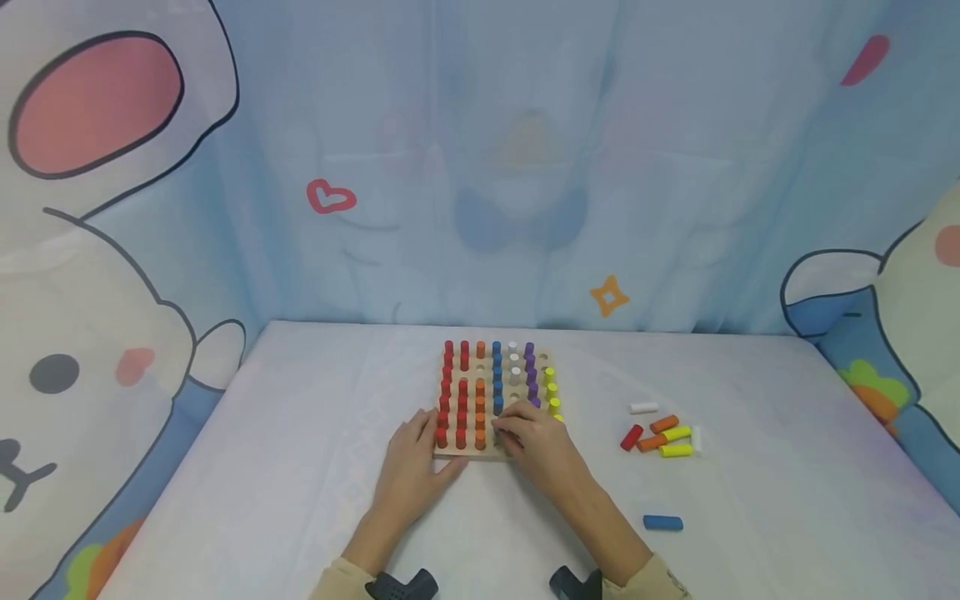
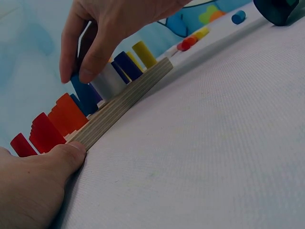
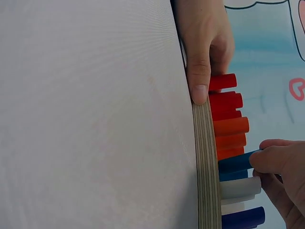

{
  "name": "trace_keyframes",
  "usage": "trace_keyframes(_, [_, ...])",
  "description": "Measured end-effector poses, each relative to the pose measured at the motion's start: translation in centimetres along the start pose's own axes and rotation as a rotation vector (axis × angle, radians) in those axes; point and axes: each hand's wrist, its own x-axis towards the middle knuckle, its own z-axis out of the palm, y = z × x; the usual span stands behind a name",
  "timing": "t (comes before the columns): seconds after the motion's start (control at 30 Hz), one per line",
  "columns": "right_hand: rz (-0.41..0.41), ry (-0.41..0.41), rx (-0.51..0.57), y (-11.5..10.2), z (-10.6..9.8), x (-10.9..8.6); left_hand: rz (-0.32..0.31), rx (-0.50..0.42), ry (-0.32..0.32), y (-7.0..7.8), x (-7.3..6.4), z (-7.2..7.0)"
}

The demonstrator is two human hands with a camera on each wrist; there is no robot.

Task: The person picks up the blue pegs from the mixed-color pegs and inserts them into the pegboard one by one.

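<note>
A wooden pegboard (image 2: 131, 98) carries columns of red, orange, blue, white, purple and yellow cylindrical pegs. My left hand (image 1: 408, 458) holds its front left corner, the thumb against the front edge and the fingers along the left side. Between thumb and fingers of my right hand (image 1: 543, 450) is the upper end of a blue peg (image 3: 233, 163). That peg stands in the front row, between an orange peg (image 3: 231, 126) and a white peg (image 3: 240, 188). Its lower end reaches the board; how deep it sits I cannot tell.
To the board's right lies a loose group of pegs, among them a red peg (image 1: 632, 437), a yellow peg (image 1: 676, 451) and a white peg (image 1: 643, 408). Nearer the front, a blue peg (image 1: 663, 522) lies alone on the white tabletop (image 1: 300, 467). A printed curtain (image 1: 420, 250) hangs behind.
</note>
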Motion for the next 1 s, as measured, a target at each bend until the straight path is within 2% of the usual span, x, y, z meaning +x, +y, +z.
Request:
trace_keyframes(0.2, [0.011,-0.021,0.003,-0.09,0.04,0.09,0.003,0.006,0.001,0.02,-0.01,0.0])
trace_keyframes(0.57, [0.079,-0.084,-0.005,-0.39,0.28,0.31,-0.007,0.008,-0.009,0.01,0.07,0.06])
trace_keyframes(1.0, [0.06,-0.054,0.001,-0.44,0.34,0.48,-0.015,0.008,-0.008,0.06,0.02,0.07])
